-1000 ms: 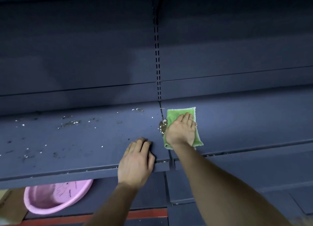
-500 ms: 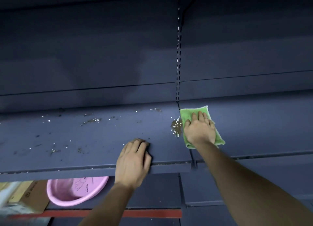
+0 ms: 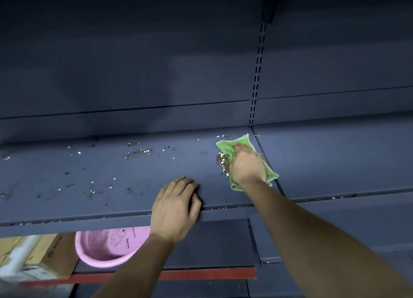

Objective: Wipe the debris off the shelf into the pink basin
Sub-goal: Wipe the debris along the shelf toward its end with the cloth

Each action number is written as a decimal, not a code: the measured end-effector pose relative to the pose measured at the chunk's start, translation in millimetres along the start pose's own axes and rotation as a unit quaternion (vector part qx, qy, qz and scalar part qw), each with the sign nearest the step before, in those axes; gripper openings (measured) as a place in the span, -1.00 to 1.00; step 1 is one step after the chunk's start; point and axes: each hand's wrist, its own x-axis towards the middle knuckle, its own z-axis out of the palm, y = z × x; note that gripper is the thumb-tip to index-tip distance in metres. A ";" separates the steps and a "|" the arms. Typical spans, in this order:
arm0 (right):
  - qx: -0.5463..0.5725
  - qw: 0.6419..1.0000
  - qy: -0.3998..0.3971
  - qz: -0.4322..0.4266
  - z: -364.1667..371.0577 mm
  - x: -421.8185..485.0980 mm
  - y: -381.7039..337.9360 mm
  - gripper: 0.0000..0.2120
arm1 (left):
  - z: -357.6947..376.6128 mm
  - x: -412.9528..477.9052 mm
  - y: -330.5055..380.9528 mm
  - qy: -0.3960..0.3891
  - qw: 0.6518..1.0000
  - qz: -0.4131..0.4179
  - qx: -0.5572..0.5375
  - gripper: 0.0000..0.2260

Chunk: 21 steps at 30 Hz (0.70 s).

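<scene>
Pink basin (image 3: 105, 250) below shelf (image 3: 67, 199) front, mouth tilted up. Left hand (image 3: 174, 208) on shelf front edge, fingers together. Right hand (image 3: 247, 166), fingers together, presses green cloth (image 3: 225, 147) mid-shelf, long axis front-to-back, far end angled left. Glittery brown debris pile (image 3: 223, 161) touches its left edge.

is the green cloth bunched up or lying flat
Flat: the cloth lies spread on the shelf under the right hand, its edges showing around it.

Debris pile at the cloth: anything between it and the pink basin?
Yes. The left hand rests on the front edge of the shelf, roughly on the straight line from the debris pile, beside the green cloth under the right hand, to the pink basin below. Otherwise only scattered crumbs lie there.
</scene>
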 end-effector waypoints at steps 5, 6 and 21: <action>0.024 0.997 0.075 0.008 -10.7 -7.3 9.0 -0.59 | -14.9 1.0 -26.4 0.017 0.999 -0.005 0.042 -0.68; 0.007 0.998 0.065 0.018 -11.3 -7.5 12.0 -0.57 | -16.0 -0.2 -31.7 0.019 0.999 -0.008 0.045 -0.68; 0.004 1.000 0.006 -0.025 42.8 -14.9 -102.6 -0.54 | -7.5 -11.8 -52.6 0.037 0.999 -0.004 0.028 -0.71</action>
